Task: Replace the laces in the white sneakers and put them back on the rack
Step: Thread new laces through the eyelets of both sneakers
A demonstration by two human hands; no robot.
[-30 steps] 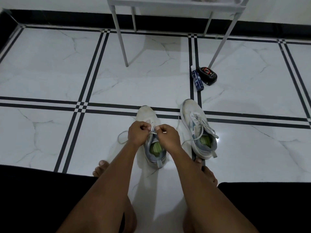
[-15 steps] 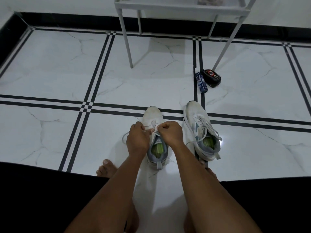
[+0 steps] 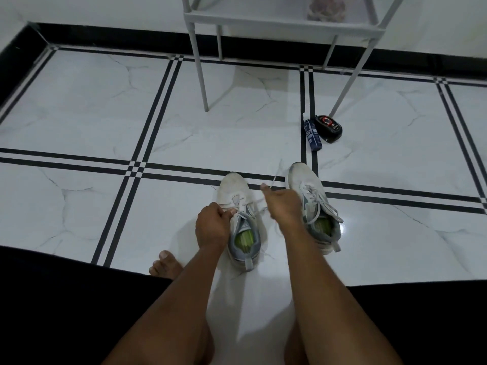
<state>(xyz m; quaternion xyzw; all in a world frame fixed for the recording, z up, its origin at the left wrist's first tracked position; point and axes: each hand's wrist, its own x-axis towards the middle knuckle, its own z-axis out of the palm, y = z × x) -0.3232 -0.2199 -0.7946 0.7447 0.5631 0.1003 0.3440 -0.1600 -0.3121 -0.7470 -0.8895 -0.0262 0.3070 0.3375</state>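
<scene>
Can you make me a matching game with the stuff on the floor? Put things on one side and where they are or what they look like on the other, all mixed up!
Things:
1. left sneaker
2. right sneaker
3. blue bottle
4. rack

Clues:
A. lying on the floor beside a black case
B. standing against the wall, on thin legs
C. both hands are working on its lace
D. already laced, nobody touching it

Pairs: 1-C, 2-D, 3-A, 4-B

The left hand pinches the lace at the shoe; the right hand pulls the lace out.
</scene>
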